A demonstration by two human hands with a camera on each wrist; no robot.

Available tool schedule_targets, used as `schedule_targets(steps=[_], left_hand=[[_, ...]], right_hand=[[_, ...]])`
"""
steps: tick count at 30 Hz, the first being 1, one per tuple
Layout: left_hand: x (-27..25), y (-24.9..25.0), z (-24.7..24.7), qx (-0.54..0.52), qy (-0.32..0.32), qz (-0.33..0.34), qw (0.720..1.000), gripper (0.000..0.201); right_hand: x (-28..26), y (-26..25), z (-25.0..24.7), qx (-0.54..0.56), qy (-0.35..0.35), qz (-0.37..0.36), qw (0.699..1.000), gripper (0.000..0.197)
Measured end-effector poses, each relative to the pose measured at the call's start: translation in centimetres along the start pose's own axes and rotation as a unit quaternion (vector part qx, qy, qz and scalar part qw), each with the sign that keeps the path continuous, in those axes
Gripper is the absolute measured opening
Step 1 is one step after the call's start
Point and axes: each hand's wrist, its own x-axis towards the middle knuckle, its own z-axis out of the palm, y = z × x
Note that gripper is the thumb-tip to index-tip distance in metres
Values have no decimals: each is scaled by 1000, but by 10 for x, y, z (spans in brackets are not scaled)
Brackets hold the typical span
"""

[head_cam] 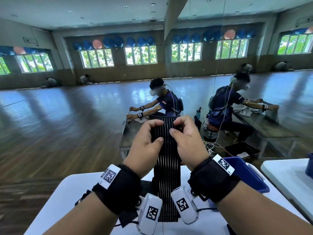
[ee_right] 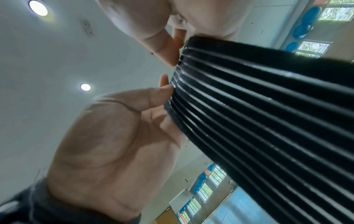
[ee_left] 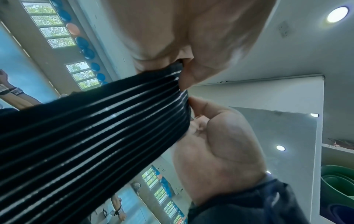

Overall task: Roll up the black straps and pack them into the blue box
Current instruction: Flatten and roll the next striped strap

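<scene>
Currently both thumbs and forefingers are clamped on the top end of the black strap (head_cam: 166,150); left hand (head_cam: 145,146) pinches the left edge, right hand (head_cam: 188,143) the right edge, other fingers curled in; nothing else held. Strap's long axis runs straight down from the fingers, ribs lengthwise, hanging to the white table (head_cam: 71,192) where its lower end lies between the wrists; a second strap (head_cam: 128,217) lies flat under the left wrist. Blue box (head_cam: 243,172) sits on the table just right of the right wrist, so that hand is nearer for packing. My read: rolling not yet started; top end should curl toward the table.
</scene>
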Motion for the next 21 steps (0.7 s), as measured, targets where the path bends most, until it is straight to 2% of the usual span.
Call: schedule_targets(steps=[4, 6, 9, 14, 18, 21], left_hand=[[5, -11, 2, -9, 9, -21, 1000, 49], [9, -22, 3, 2, 17, -30, 999, 49], [12, -43, 7, 25, 26, -55, 998, 47], [26, -87, 13, 53, 40, -104, 992, 51], [34, -130, 16, 97, 17, -158, 983, 44], [37, -171, 12, 141, 2, -200, 970, 42]], right_hand=[[-25, 24, -15, -51, -25, -16, 998, 23], [-49, 48, -25, -89, -64, 10, 994, 28], [-96, 95, -39, -155, -121, 99, 975, 32], [-186, 159, -65, -207, -212, 265, 917, 37], [-240, 185, -83, -215, -213, 339, 891, 32], [-263, 184, -86, -206, -190, 369, 886, 29]])
